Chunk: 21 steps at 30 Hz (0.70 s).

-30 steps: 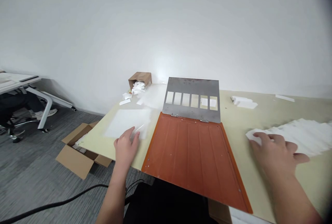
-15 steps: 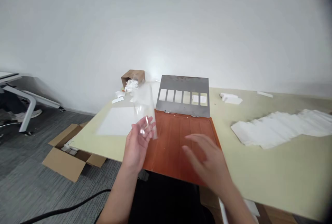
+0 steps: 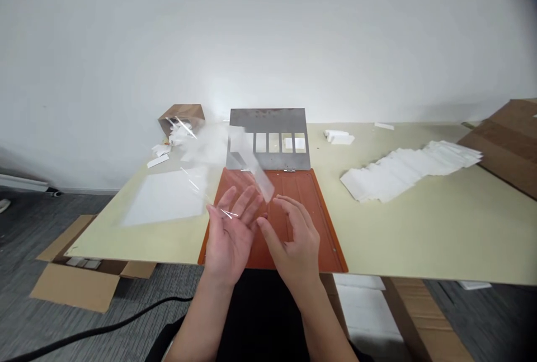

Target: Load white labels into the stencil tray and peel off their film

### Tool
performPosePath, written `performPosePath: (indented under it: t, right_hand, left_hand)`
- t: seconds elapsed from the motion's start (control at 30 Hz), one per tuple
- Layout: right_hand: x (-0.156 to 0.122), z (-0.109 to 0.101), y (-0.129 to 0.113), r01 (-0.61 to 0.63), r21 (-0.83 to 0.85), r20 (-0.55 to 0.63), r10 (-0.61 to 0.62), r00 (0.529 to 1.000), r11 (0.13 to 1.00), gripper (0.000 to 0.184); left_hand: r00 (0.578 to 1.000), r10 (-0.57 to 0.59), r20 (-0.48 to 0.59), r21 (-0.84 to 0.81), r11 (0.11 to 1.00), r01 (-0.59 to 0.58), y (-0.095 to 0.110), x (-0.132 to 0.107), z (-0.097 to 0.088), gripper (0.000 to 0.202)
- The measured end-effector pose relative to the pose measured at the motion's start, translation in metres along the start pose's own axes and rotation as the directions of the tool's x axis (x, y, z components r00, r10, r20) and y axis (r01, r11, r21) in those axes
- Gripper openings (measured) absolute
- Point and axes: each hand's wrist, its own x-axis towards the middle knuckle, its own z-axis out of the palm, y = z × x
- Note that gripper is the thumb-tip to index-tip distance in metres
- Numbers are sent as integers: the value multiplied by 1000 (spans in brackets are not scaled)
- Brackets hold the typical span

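My left hand, palm up with curved fingers, holds transparent plastic film. The film fans out upward from the fingers over the table, with bright glints along its folds. One strip of it slants down to a corner between both hands. Close to that corner is my right hand, its thumb and fingers apart; whether the fingertips touch the film I cannot tell. Below the hands lies an orange-brown board. Hinged to its far edge, a grey metal plate with a row of rectangular windows stands raised.
White sheets lie fanned on the right, before a cardboard box. White blocks sit behind them. At the left are a white sheet and a small brown box with white scraps. An open carton stands on the floor.
My right hand has come left, close to my left hand and the film. The film has spread and tilted to the right. The view has turned right, bringing in the box there.
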Motion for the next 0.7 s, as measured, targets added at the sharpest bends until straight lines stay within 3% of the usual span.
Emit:
performPosePath:
  t: [0.13, 0.47, 0.7]
  right_hand:
    - [-1, 2, 5, -21, 14, -6, 21, 1000, 1000, 32]
    - [0, -1, -1, -57, 109, 40, 53, 998, 992, 11]
    - [-1, -2, -4, 16, 52, 1, -16, 1000, 999, 9]
  left_hand:
    - [1000, -21, 15, 2, 1000, 21, -1, 0, 0, 41]
    - [999, 37, 14, 70, 997, -38, -2, -3, -2, 41]
    - [997, 35, 72, 95, 995, -42, 0, -6, 0, 42]
